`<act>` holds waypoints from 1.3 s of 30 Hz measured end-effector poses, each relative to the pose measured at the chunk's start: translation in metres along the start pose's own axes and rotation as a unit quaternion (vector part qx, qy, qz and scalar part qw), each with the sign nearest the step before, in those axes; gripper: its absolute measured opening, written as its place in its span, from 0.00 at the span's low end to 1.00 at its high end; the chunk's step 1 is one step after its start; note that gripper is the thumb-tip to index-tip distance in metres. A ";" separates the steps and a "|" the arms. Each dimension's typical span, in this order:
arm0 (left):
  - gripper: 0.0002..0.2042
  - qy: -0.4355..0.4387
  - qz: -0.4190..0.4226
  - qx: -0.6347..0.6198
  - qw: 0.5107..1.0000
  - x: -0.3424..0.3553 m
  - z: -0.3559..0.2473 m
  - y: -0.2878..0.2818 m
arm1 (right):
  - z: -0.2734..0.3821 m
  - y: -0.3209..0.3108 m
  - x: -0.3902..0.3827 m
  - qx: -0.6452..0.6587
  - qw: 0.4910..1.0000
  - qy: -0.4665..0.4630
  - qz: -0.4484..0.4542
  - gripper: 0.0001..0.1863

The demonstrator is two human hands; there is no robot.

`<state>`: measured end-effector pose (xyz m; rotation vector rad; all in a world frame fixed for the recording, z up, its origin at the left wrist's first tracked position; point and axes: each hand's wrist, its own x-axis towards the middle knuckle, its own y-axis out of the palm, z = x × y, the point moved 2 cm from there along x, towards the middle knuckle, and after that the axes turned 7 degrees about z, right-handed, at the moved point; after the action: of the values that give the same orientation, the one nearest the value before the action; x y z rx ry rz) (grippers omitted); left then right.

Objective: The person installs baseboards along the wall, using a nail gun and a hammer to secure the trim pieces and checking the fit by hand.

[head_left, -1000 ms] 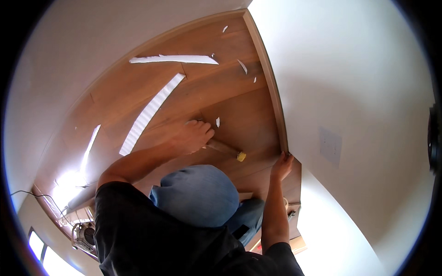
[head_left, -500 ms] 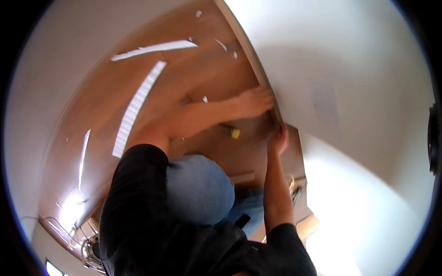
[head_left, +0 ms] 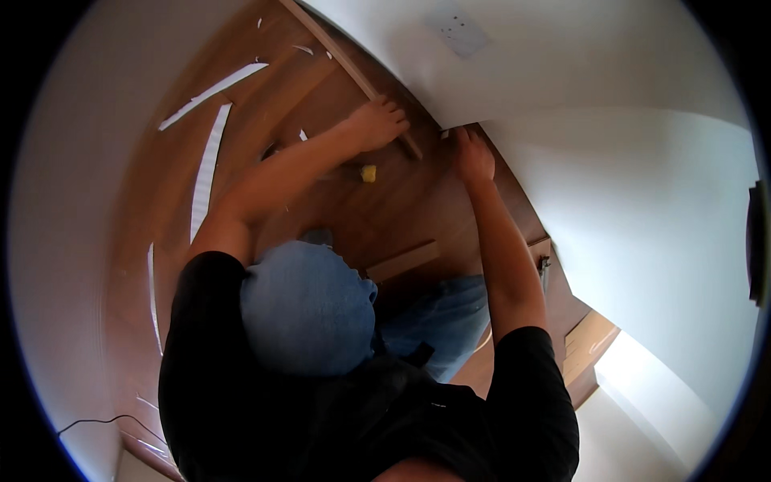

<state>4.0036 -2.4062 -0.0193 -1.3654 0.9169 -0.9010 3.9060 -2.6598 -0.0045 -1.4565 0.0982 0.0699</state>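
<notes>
A long, narrow brown wooden strip point(head_left: 335, 51) runs from the far edge down to my left hand, lying along the base of the wall with a gap between. My left hand point(head_left: 379, 124) is closed around it near its close end, which sticks out past the fingers. My right hand point(head_left: 474, 155) is at the foot of the wall corner, apart from the strip. Its fingers are bent together there, and what they hold, if anything, is hidden. Beside those fingertips is a small whitish piece point(head_left: 445, 135). A small yellow object point(head_left: 369, 173) lies on the floor below my left hand.
White strips point(head_left: 210, 165) and paper-like scraps lie across the wood-look floor point(head_left: 321, 96) to the left. A short flat board point(head_left: 404, 261) rests near my knees. White walls point(head_left: 586, 177) rise on the right, with a socket plate point(head_left: 458, 32). A cable point(head_left: 100, 419) trails at lower left.
The strip's close end has come away from the wall corner with my left hand on it. My right hand has left the strip's end for the corner. The whole view has turned.
</notes>
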 end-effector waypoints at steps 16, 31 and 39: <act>0.16 0.145 -0.059 -0.158 0.975 -0.001 -0.109 -0.091 | -0.045 -0.002 -0.029 -0.142 0.983 -0.117 0.024 0.17; 0.32 0.160 -0.134 -0.284 0.936 -0.080 -0.119 -0.274 | -0.046 0.034 0.004 -0.157 0.980 -0.124 -0.011 0.21; 0.29 0.136 -0.221 -0.311 0.914 -0.108 -0.125 -0.295 | 0.004 -0.012 -0.121 0.124 0.990 0.034 0.063 0.27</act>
<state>3.8481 -2.3585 0.2771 -2.0894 1.1942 -1.2238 3.7871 -2.6557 0.0211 -1.2026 0.2463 0.1078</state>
